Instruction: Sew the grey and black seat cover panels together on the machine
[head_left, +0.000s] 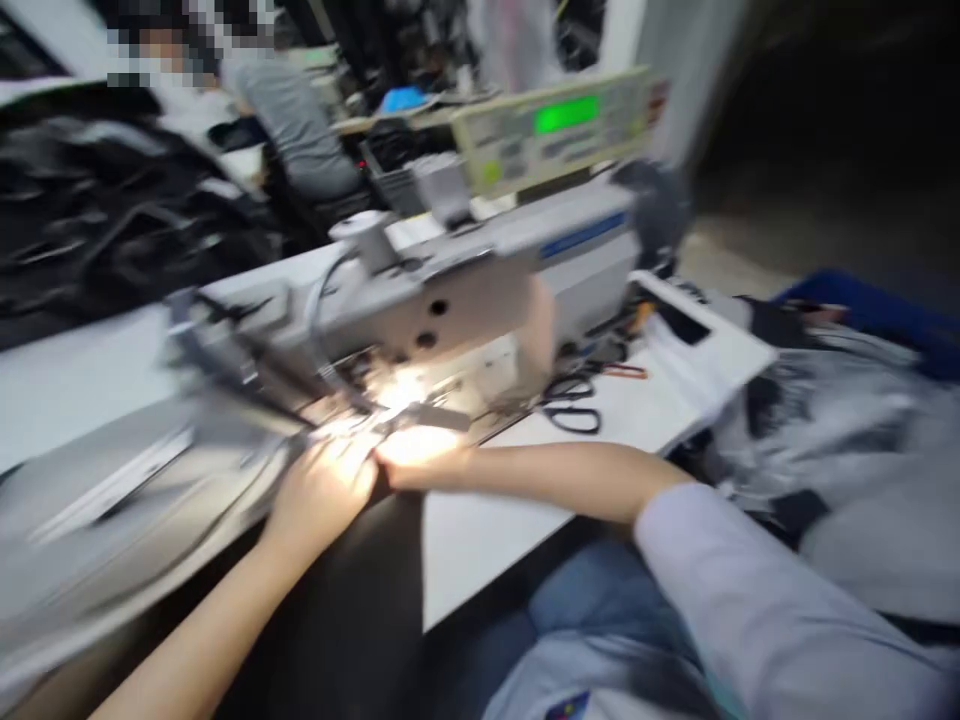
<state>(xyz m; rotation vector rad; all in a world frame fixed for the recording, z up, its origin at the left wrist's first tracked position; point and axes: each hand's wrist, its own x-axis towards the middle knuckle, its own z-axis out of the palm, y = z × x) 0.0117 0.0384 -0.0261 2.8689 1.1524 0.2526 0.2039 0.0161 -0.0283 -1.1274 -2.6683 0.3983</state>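
Note:
Both of my hands are close together at the lit needle area of a sewing machine (480, 290). My left hand (326, 485) lies on dark fabric (360, 600) that hangs over the table's front edge; glare and blur smear its fingers. Just right of it, my right hand (424, 460) touches the same fabric beneath the lamp's glare, its fingertips washed out. A small dark flat piece (442, 417) is above my right hand. Whether either hand pinches the fabric is too blurred to tell.
Black-handled scissors (574, 405) lie right of the machine head, near a white tray (739, 345). Grey cloth (847, 430) is piled at the right. A grey curved panel (150, 530) extends left. Behind the machine, a person in grey (296, 125) sits beside dark material (97, 210).

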